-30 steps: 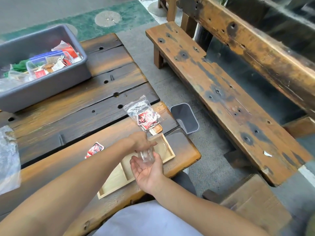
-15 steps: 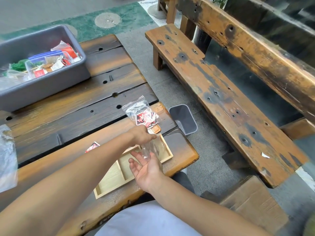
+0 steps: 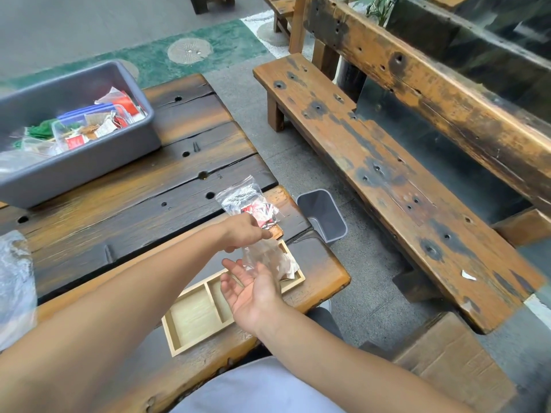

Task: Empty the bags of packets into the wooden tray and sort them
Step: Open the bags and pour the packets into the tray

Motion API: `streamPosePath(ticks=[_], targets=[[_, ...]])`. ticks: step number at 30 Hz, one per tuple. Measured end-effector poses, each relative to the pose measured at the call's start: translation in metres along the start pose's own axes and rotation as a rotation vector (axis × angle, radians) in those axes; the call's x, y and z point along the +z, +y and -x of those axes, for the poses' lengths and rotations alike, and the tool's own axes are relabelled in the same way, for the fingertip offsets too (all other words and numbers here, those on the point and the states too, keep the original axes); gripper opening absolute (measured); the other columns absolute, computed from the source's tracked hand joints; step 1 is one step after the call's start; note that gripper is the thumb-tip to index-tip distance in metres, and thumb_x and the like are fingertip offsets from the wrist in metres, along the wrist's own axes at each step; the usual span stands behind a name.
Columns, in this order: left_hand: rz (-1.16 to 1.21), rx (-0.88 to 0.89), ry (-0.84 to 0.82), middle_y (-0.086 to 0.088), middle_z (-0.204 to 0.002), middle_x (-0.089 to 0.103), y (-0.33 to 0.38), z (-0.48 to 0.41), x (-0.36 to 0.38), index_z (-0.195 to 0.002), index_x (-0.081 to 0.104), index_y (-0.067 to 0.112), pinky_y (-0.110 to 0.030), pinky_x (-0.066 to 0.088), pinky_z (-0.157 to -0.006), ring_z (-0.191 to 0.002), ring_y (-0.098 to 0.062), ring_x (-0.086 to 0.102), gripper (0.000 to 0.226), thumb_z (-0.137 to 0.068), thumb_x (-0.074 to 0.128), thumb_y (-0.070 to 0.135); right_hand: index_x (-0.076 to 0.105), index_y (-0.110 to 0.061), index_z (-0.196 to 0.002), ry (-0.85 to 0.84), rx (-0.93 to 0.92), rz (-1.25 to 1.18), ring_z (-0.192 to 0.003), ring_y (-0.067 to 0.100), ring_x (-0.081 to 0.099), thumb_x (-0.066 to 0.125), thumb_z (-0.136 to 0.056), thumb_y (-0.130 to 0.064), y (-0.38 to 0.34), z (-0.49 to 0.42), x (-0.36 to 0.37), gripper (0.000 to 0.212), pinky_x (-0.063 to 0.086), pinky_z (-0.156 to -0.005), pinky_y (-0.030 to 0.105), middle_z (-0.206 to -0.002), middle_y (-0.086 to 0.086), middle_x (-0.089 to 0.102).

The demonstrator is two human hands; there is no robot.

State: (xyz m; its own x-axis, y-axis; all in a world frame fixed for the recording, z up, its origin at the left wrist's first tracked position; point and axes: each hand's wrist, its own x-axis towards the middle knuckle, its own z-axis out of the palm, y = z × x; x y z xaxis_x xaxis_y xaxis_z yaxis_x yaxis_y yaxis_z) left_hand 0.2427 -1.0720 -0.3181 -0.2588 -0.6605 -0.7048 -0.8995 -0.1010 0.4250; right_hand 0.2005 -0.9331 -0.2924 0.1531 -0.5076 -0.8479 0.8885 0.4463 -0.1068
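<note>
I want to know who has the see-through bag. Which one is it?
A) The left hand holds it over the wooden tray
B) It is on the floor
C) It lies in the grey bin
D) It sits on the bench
A: the left hand pinches the clear bag by its top, hanging over the wooden tray, while the right hand is open beneath it.

Soft, even daylight with faint shadows and no harsh glare. Wide-angle bending curves the edges; the clear bag [image 3: 262, 257] is motion-blurred
</note>
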Motion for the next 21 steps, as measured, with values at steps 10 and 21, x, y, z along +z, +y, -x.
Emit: streamPosePath(ticks=[10, 21], targets=[[0.13, 0.029, -0.012, -0.008, -0.099, 0.058, -0.012, 0.007, -0.028, -0.116, 0.061, 0.011, -0.021, 0.029, -0.041, -0.055, -0.014, 0.036, 0.04, -0.091, 0.065, 0.042, 0.04, -0.012, -0.14, -0.107, 0.015, 0.003, -0.046, 0.022, 0.065, 0.026, -0.107, -0.041, 0.014, 0.002, 0.025, 0.046, 0.054, -0.045, 0.023, -0.078, 0.013, 0.078], [0.454, 0.004, 0.109, 0.0, -0.078, 0.059, -0.052, 0.02, -0.06, -0.107, 0.065, 0.007, -0.016, 0.022, -0.041, -0.054, -0.013, 0.031, 0.025, -0.095, 0.062, 0.029, 0.047, -0.014, -0.125, -0.148, -0.013, 0.169, -0.05, 0.022, 0.063, 0.031, -0.106, -0.034, 0.015, -0.012, 0.049, 0.032, 0.054, -0.047, 0.025, -0.08, 0.013, 0.077]])
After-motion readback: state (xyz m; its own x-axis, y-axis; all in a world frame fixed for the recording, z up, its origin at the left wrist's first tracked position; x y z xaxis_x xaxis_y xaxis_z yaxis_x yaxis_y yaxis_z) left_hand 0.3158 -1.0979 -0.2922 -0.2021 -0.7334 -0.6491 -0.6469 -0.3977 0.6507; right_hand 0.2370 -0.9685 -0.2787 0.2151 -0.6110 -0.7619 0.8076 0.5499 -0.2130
